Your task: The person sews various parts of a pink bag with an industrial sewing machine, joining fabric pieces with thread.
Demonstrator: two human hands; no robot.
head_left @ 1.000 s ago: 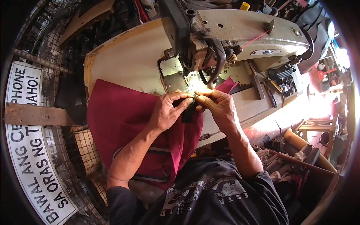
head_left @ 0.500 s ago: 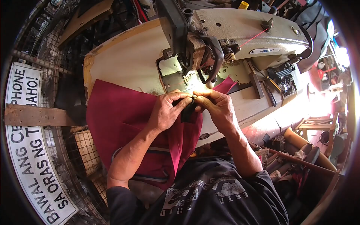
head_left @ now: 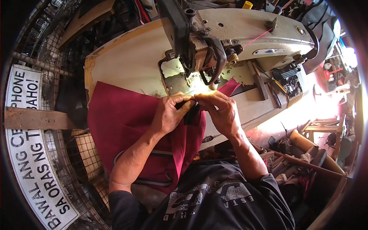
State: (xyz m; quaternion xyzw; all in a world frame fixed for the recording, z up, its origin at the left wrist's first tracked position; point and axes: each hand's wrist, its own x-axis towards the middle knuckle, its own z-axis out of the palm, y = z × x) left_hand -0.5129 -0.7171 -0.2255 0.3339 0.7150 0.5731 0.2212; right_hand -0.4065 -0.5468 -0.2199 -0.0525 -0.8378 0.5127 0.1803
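Note:
My left hand point(head_left: 170, 111) and my right hand point(head_left: 221, 109) meet fingertip to fingertip in front of the sewing machine point(head_left: 245, 28). Both are closed in a pinch on a dark strip point(head_left: 191, 117) that hangs below the fingers. The fingertips mostly cover whatever small piece lies between them. Maroon fabric point(head_left: 119, 111) spreads under my left forearm and down to my lap, with grey-edged zipper lines point(head_left: 153, 182) across its lower part. Just beyond my fingers, the lit needle area point(head_left: 197, 82) of the machine stands apart from them.
A wooden bar point(head_left: 260, 81) and pliers-like tools point(head_left: 276, 95) lie on the machine table at right. Red thread point(head_left: 256, 38) runs along the machine arm. Wire mesh with a lettered sign point(head_left: 28, 153) borders the left; a cluttered rack point(head_left: 303, 168) stands lower right.
My right fingers have shifted slightly left and closed over the small metallic piece that showed between the fingertips before. My left hand has barely moved.

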